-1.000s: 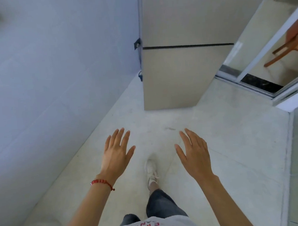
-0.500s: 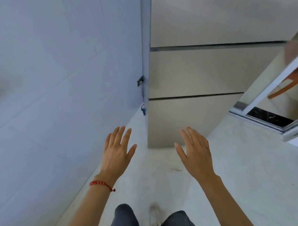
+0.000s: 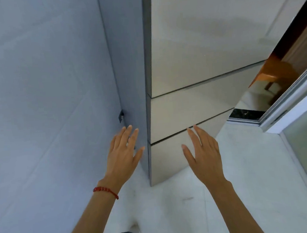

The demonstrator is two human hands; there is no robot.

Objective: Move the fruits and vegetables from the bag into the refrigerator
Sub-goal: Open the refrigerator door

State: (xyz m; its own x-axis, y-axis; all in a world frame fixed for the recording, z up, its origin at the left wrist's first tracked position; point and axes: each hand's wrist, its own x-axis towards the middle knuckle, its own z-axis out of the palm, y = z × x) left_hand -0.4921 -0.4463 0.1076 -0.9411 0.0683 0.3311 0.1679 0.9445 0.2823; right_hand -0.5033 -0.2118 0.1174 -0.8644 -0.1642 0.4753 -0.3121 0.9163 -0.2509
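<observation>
The refrigerator (image 3: 199, 62) stands straight ahead, tall, with pale glossy doors all closed and a grey left side. Dark seams split its front into a large upper door and two lower drawers. My left hand (image 3: 123, 154), with a red bracelet on the wrist, is open in front of the fridge's left front corner, fingers spread. My right hand (image 3: 204, 154) is open too, raised before the lower drawer fronts, touching nothing. No bag, fruit or vegetable is in view.
A pale blue tiled wall (image 3: 44, 105) runs close along the left, leaving a narrow gap beside the fridge. At right is a sliding glass door frame (image 3: 283, 114) with a dark threshold; a wooden chair (image 3: 271, 73) shows beyond it. Light floor (image 3: 245, 191) underfoot.
I have stepped closer to the refrigerator and my view has tilted up, so it fills more of the frame. Both hands stay open and raised, now level with the lower drawers.
</observation>
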